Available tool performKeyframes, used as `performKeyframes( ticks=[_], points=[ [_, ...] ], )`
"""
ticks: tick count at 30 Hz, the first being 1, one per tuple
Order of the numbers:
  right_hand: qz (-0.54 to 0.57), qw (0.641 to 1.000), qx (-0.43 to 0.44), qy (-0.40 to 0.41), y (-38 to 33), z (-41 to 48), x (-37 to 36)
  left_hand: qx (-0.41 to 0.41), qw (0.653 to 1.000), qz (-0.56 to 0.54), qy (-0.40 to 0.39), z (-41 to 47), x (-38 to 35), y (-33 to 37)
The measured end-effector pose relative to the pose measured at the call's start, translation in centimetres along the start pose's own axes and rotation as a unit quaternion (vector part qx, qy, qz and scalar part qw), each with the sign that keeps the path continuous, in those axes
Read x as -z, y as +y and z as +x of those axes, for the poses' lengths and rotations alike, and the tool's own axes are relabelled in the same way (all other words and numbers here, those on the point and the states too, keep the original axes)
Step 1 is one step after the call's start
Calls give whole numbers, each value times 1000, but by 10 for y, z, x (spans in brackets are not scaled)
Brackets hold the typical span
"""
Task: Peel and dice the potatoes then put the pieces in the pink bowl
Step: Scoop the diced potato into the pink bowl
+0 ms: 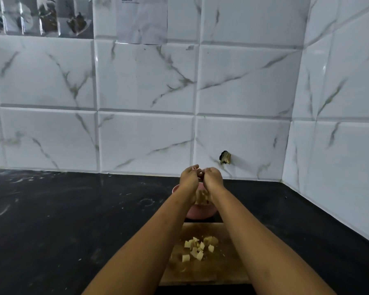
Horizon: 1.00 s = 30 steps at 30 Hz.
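Note:
My left hand [189, 177] and my right hand [213, 177] are pressed together fingertip to fingertip above the pink bowl [193, 213] at the back of the counter. Both are cupped around diced potato pieces [201, 196], which show blurred between the heels of my palms, right over the bowl. My forearms hide most of the bowl. Nearer to me lies a wooden cutting board [222, 271] with several pale yellow potato cubes [197, 248] in a loose heap on it. No knife, peeler or whole potato is in view.
The board and bowl sit on a black countertop [73, 220] with faint white smears. A white marble-tiled wall [147, 135] runs behind, and a second wall closes the corner on the right. A small broken hole [225, 157] marks the tile just behind my hands.

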State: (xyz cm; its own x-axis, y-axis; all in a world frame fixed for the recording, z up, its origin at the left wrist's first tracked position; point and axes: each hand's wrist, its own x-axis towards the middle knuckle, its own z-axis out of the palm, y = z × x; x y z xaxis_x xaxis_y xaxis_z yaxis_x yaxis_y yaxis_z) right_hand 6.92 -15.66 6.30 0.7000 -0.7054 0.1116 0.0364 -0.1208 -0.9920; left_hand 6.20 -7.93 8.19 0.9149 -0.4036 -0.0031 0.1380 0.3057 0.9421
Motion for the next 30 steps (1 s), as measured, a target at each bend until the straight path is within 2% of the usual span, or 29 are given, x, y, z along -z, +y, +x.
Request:
performKeyframes(
  ticks=[4, 8, 12, 16, 19, 21, 22, 27, 30],
  points=[
    [-78, 994, 66, 42, 7, 2, 4, -35, 998, 45, -6, 15, 15, -7],
    [-107, 980, 164, -30, 6, -25, 12, -98, 995, 5, 26, 4, 25, -6],
    [-133, 967, 191, -100, 4, -62, 33, -102, 991, -50, 74, -17, 44, -4],
    [-320, 911, 131, -226, 20, -92, 58, -43, 995, -54, 78, -41, 62, -15],
    [-463, 852, 117, -213, 34, -107, 67, 2, 997, -26, 70, -55, 73, -25],
    [-533, 811, 118, -210, 39, -113, 69, 15, 998, 36, 43, -62, 79, -32],
    [-546, 802, 117, -211, 40, -116, 69, 18, 997, 67, 31, -65, 81, -35],
    [-523, 825, 143, -161, 45, -119, 73, -16, 980, 199, 18, -75, 86, -41],
    [-504, 839, 116, -171, 43, -115, 74, -31, 967, 253, -10, -81, 88, -42]
  ],
)
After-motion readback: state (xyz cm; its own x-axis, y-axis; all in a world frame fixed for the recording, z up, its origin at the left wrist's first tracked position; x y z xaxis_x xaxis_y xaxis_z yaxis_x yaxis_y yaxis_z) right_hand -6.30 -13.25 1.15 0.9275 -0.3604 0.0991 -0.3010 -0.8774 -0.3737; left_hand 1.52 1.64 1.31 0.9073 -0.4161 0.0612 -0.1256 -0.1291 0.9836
